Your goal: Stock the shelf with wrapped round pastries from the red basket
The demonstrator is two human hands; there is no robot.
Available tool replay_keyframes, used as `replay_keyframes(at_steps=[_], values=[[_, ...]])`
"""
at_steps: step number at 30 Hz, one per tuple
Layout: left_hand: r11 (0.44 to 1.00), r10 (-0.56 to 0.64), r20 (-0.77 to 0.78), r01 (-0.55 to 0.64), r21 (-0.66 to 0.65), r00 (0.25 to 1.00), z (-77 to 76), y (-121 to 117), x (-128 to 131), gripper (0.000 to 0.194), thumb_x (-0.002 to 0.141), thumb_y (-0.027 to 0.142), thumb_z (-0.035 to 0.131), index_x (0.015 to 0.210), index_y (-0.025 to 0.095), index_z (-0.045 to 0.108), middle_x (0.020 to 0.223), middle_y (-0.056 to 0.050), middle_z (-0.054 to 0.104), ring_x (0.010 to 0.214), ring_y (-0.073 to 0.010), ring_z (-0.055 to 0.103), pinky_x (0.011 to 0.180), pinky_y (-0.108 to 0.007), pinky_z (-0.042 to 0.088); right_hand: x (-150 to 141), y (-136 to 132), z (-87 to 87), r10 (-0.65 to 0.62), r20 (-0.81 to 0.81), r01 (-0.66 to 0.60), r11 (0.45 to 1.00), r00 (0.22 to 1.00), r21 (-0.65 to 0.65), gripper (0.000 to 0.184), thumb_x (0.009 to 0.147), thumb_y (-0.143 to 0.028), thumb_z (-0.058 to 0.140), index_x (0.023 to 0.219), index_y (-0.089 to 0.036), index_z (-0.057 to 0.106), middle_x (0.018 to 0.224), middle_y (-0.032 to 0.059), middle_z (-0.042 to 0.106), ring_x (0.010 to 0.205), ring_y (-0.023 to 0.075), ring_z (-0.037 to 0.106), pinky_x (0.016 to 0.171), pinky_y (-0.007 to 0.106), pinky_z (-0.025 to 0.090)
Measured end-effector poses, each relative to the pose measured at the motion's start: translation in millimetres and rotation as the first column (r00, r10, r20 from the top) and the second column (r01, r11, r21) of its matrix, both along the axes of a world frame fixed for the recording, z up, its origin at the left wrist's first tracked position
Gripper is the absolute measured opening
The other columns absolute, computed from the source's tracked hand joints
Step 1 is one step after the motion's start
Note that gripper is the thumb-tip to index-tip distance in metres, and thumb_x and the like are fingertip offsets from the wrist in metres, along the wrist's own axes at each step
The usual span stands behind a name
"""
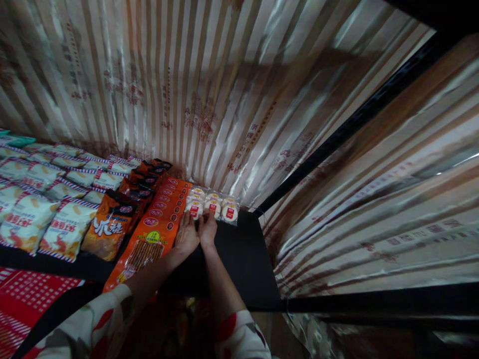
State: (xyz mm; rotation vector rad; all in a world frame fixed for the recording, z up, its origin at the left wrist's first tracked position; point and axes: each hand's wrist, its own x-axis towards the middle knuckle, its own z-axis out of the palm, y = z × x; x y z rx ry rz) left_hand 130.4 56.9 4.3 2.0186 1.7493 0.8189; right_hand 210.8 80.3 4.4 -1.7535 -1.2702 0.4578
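Note:
Small clear-wrapped packets of round white crackers (229,211) lie in short rows on the black shelf (243,254). My left hand (187,234) is at the front left packet (194,207), its fingers and thumb closed on the near edge. Right beside it, my right hand (207,230) pinches the near edge of the middle packet (213,206). The two thumbs almost meet. The fingertips are dim and partly hidden against the wrappers. A long orange snack bag (157,214) lies just left of my left hand, its lower part behind my forearm.
Orange-and-black snack bags (108,227) and rows of white shrimp-snack bags (67,227) fill the shelf's left side. A red plastic basket (33,294) is at lower left. Pleated plastic sheeting (209,89) hangs behind, and a black post (348,124) slants up at right.

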Motion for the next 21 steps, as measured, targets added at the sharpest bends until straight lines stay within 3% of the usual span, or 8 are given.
replay_keyframes(at_steps=[7,13,21], values=[[0.999,-0.017,0.010,0.016,0.050,1.000,-6.7,0.6,-1.4,0.052,0.072,0.012,0.042,0.124,0.003,0.042,0.138,-0.019,0.036,0.131,-0.0276,0.025,0.105,-0.044,0.030,2.5,-12.8,-6.3,0.043,0.145,-0.057,0.994,0.988,0.094,0.024,0.077,-0.013,0.044,0.093,-0.018,0.061,0.096,0.0068,0.059,0.090,0.0161,0.054,0.084,0.028,0.043],[0.999,-0.034,-0.039,0.034,-0.003,0.999,-1.3,0.3,-1.5,0.054,0.072,0.010,0.041,0.125,-0.001,0.041,0.139,-0.021,0.033,0.132,-0.0281,0.022,0.107,-0.041,0.027,2.7,-15.0,-5.7,0.078,0.135,-0.091,0.992,0.988,0.091,0.026,0.079,-0.012,0.042,0.094,-0.016,0.063,0.098,0.0076,0.060,0.093,0.0157,0.054,0.089,0.027,0.041],[0.998,-0.041,-0.067,0.043,0.034,0.997,-1.5,-2.3,-2.7,0.053,0.072,0.009,0.040,0.124,-0.001,0.041,0.139,-0.021,0.034,0.133,-0.0281,0.022,0.107,-0.042,0.026,2.0,-15.1,-6.4,0.081,0.133,-0.092,0.992,0.988,0.082,0.029,0.079,-0.011,0.041,0.097,-0.015,0.064,0.101,0.0078,0.060,0.096,0.0155,0.054,0.090,0.027,0.040]])
